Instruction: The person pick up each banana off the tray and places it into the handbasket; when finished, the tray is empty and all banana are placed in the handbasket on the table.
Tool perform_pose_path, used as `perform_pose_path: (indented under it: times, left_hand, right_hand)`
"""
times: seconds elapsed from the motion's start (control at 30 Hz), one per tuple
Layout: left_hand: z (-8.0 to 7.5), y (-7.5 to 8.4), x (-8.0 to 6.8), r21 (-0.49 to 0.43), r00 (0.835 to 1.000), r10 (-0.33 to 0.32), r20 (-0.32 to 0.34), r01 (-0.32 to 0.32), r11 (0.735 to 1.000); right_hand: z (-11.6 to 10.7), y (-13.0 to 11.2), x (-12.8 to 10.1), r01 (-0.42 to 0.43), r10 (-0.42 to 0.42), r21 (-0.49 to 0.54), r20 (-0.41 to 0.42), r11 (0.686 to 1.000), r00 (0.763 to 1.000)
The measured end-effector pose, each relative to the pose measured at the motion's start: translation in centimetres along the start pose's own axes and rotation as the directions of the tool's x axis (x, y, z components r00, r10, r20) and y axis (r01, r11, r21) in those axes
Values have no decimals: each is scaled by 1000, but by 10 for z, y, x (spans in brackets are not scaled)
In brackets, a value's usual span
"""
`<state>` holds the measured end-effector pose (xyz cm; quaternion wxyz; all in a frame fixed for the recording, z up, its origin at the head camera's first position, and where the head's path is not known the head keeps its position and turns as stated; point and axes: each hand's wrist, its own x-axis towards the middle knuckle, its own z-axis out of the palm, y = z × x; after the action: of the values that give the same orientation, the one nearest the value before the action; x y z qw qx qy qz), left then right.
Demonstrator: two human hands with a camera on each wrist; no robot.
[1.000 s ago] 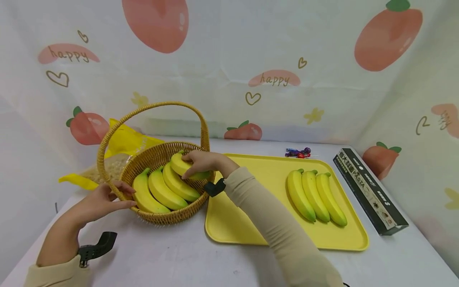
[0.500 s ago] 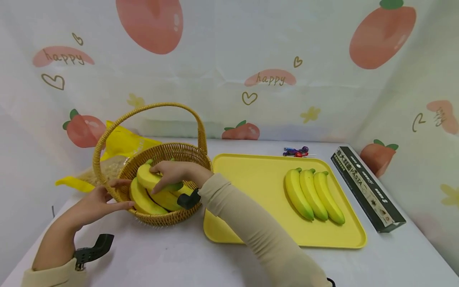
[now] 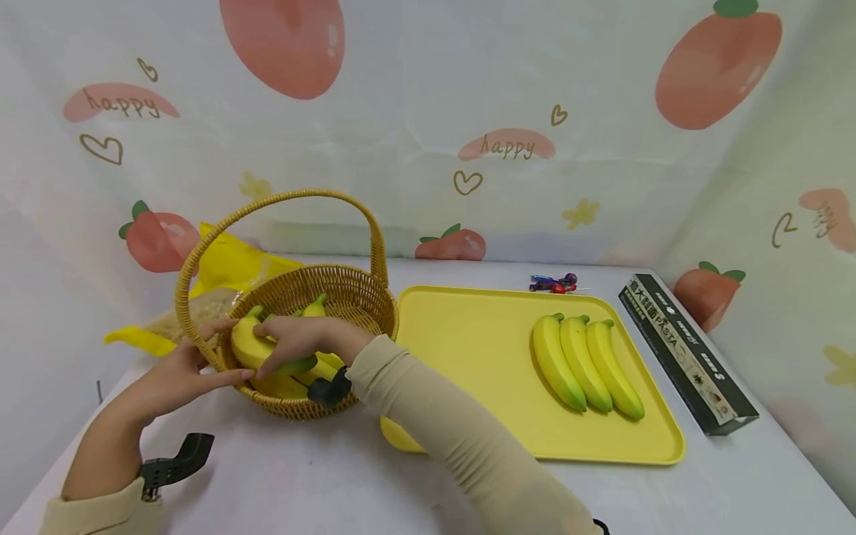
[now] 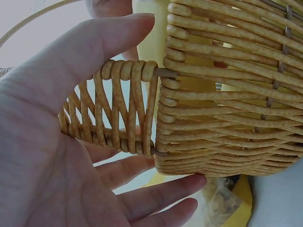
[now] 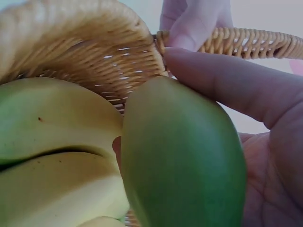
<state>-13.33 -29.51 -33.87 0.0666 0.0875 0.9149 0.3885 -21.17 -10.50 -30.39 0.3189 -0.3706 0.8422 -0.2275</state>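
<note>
My right hand [image 3: 297, 340] grips a yellow banana [image 3: 246, 342] over the left side of a round wicker basket [image 3: 328, 276]. In the right wrist view the banana's green tip [image 5: 184, 156] points at the camera, thumb on one side. Beneath and beside it lie other bananas [image 5: 52, 123] in the basket, partly covered by the hand in the head view. My left hand [image 3: 175, 379] holds the basket at the base of its arched handle [image 3: 194, 275]. The left wrist view has the thumb [image 4: 109, 35] on one side of the woven handle and the fingers on the other.
Right of the basket is a yellow tray [image 3: 461, 334] with three bananas [image 3: 587, 365] side by side. A black pasta box [image 3: 689, 357] lies beyond its right edge. Wrapped lollipops [image 3: 555, 283] lie behind the tray. A yellow bag [image 3: 230, 260] sits behind the basket.
My right hand has carried the banana leftward across the basket, from its right side to its left side near the left hand. The left hand has stayed at the handle base.
</note>
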Motion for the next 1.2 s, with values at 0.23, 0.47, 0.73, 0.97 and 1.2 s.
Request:
perform_pose_path:
  times: [0.23,0.47,0.73,0.97,1.2]
  left_hand:
    - [1,-2,2,20,1000,-9,9,9,1000]
    - [-1,0,2,23,1000,26,-2,-26,999]
    - [-2,-2,2,14,998,49,25,-50,999]
    - [-3,-2,1,24,999,32,35,-33,999]
    - [-1,-2,3,20,999,38,27,-38,999]
  right_hand:
    - [4,-2,5,-10,10,18,29,1000,1000]
    - [7,-1,8,-27,27,3,81,1000,996]
    - [4,0,5,-21,19,14,98,1000,995]
    - [-6,3,-12,32,-33,24,47,999,998]
    - [-18,17,-45,84,-87,98,27,992,996]
